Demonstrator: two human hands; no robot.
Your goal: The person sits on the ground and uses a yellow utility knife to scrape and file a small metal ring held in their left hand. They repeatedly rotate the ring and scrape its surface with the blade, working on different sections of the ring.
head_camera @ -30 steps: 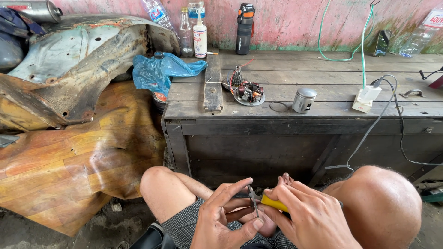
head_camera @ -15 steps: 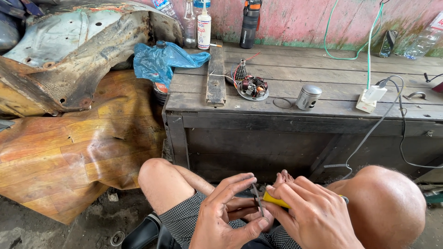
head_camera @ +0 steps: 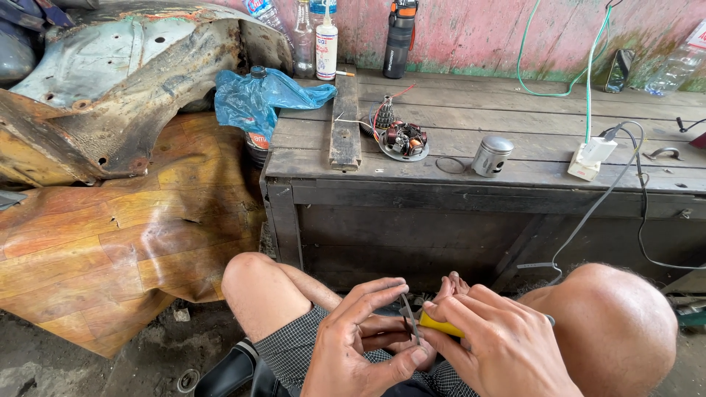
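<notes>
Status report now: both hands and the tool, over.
Left hand pinches the thin metal tip. Right hand closed around the yellow-handled tool. Both above the lap; nothing between the hands and the wooden bench.

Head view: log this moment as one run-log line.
left hand: steadying thin metal tool tip | right hand: grip on yellow-handled tool | both over lap | wooden bench ahead: piston, coil plate

A white bottle (head_camera: 326,44) with a red-and-white label stands at the back of the surface (head_camera: 515,173), beside a clear bottle (head_camera: 303,33). A blue bag (head_camera: 257,99) hangs off its left end over a can with an orange label (head_camera: 257,141).
</notes>
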